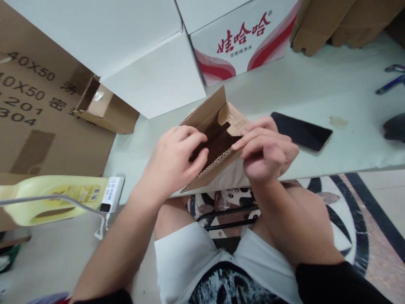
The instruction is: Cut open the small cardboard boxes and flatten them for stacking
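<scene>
A small corrugated box (211,126) is held just above the near edge of the pale table (316,84), over the person's lap, tilted so that its open brown inside faces up toward the camera. The left hand (177,160) is closed on its near side wall, fingers curled over the rim and into the cavity, which seems to brace that wall upright while the other side is worked. The right hand (268,152) is clamped on the box's right end, fingertips together against a rounded flap (232,120) that carries a faint printed label. The flap is bent inward over the opening, so the pinch looks meant to hold it down against the spring of the cardboard. Just beside the right hand a dark phone (302,131) lies flat, screen up, on the table, near but not touching. Behind the box stand a plain white carton (133,46) and a white carton with red print (243,38), pushed back so the front strip of table is free for the hands. To the left a large brown carton (34,105) marked with sizes leans by the table, with a small open brown box (104,107) against it. Lower left lie a yellow bottle (53,198) and a white charger (112,192). At the far right edge are blue-handled tools (390,82), too cropped to identify.
</scene>
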A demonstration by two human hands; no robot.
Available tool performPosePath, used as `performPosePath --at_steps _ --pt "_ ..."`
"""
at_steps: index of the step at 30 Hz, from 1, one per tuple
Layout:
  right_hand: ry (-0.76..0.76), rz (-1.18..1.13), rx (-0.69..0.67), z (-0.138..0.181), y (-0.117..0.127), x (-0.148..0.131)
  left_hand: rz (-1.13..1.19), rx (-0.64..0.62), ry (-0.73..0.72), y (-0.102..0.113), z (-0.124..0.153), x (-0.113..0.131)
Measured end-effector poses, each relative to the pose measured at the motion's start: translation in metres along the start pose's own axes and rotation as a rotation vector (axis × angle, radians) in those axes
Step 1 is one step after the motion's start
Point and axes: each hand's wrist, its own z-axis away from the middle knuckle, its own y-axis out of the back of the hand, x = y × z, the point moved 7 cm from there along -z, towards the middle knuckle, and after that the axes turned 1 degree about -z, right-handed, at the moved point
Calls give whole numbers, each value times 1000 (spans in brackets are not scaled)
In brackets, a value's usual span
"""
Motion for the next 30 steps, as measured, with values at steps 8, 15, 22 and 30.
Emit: performPosePath --at_steps 8,15,22,30 --pt "-184 33 -70 8 1 19 194 -100 -94 -12 23 -22" --pt "-167 89 -121 -1 6 36 699 370 27 14 49 -62" --pt "-391 -317 -784 11 -29 31 1187 433 314 8 73 -94" --pt "-631 -370 -1359 55 -55 23 1254 411 729 -36 88 -126"
